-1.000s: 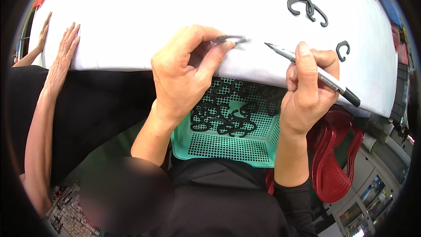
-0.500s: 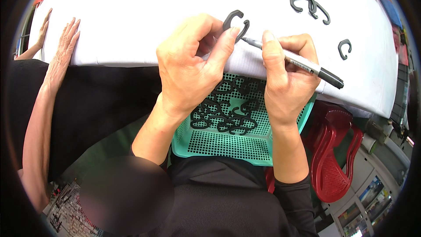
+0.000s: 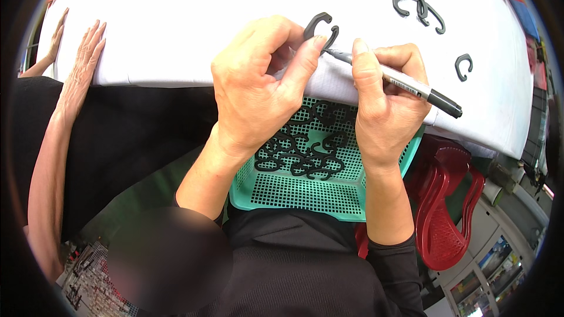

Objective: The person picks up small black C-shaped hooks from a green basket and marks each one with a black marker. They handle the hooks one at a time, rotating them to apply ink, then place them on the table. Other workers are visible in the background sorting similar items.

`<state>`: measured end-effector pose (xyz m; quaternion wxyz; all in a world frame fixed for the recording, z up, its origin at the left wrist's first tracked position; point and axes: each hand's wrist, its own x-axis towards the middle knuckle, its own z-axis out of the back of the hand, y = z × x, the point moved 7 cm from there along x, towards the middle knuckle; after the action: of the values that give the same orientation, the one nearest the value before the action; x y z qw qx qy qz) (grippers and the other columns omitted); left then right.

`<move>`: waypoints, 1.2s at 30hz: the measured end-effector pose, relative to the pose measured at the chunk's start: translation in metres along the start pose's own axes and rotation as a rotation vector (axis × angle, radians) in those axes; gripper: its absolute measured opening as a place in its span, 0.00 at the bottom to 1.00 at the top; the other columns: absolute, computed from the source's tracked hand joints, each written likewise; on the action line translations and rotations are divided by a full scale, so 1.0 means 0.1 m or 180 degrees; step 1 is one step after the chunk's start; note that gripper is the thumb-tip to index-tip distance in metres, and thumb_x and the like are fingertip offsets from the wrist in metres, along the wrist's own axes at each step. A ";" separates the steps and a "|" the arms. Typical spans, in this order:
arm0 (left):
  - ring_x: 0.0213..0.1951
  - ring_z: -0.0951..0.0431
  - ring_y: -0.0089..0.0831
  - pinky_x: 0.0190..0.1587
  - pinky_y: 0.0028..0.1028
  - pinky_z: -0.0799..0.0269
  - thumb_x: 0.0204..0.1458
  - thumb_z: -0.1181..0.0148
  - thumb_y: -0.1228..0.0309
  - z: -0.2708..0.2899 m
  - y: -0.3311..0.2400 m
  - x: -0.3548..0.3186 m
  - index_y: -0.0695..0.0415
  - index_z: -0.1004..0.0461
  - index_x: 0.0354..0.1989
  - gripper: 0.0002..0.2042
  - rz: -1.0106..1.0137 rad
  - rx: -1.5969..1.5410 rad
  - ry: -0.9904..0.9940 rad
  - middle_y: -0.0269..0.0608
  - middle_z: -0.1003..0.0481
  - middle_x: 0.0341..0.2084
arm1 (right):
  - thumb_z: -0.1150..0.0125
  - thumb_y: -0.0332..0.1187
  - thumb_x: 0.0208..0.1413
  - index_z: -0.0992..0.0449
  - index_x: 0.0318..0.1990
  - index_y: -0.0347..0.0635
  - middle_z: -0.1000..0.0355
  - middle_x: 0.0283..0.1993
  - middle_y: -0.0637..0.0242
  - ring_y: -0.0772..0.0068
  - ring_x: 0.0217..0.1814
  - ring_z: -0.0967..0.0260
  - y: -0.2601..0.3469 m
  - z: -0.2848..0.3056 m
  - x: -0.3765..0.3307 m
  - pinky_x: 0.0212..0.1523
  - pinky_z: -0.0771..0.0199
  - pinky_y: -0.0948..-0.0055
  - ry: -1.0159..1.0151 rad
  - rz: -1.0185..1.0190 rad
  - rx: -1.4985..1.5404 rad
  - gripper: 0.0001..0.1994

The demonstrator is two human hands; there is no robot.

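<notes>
At the far left another person's hands point(image 3: 82, 58) lie flat on the edge of the white worktop point(image 3: 176, 17). My left hand point(image 3: 258, 91) is raised over the worktop's near edge, its fingers pinched narrow on a dark C-shaped clip point(image 3: 320, 26) and holding it up so its curve faces the pen. My right hand point(image 3: 385, 103) is curled in a writing grip around the pen point(image 3: 405, 85), tip touching the clip; below sits the green basket point(image 3: 305, 191) of clips on my lap, with loose clips point(image 3: 418, 9) lying further right.

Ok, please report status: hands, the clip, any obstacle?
Left hand pinches dark C-shaped plastic clip. Right hand holds black marker pen, tip at clip. No obstacle.
</notes>
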<state>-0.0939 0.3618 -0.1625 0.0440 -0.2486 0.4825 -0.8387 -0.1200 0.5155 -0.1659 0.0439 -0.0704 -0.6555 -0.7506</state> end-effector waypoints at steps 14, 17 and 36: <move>0.24 0.36 0.11 0.25 0.14 0.42 0.53 0.40 0.78 0.01 0.03 -0.02 0.62 0.26 0.31 0.02 0.0647 -0.0923 0.0617 0.27 0.29 0.23 | 0.39 0.28 0.56 0.25 0.41 0.37 0.26 0.30 0.68 0.85 0.29 0.33 0.04 -0.02 0.12 0.29 0.33 0.85 0.0366 0.0130 0.0173 0.07; 0.26 0.31 0.17 0.26 0.17 0.35 0.51 0.40 0.80 0.04 -0.02 0.00 0.61 0.23 0.36 0.05 0.0395 -0.0795 0.0286 0.33 0.25 0.28 | 0.37 0.26 0.53 0.25 0.38 0.37 0.26 0.27 0.69 0.85 0.27 0.32 0.06 0.00 0.14 0.29 0.33 0.85 0.0282 0.0005 0.0189 0.06; 0.18 0.31 0.18 0.21 0.19 0.37 0.46 0.35 0.77 0.07 0.07 -0.02 0.61 0.20 0.34 0.06 0.0164 -0.0364 -0.0153 0.36 0.23 0.21 | 0.37 0.28 0.54 0.29 0.33 0.36 0.34 0.22 0.73 0.90 0.19 0.42 0.03 0.18 -0.01 0.19 0.46 0.89 0.0040 -0.0402 0.0414 0.07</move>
<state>-0.0905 0.3528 -0.1663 0.0629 -0.2583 0.5348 -0.8021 -0.1181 0.5334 -0.1608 0.0050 -0.0211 -0.7058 -0.7081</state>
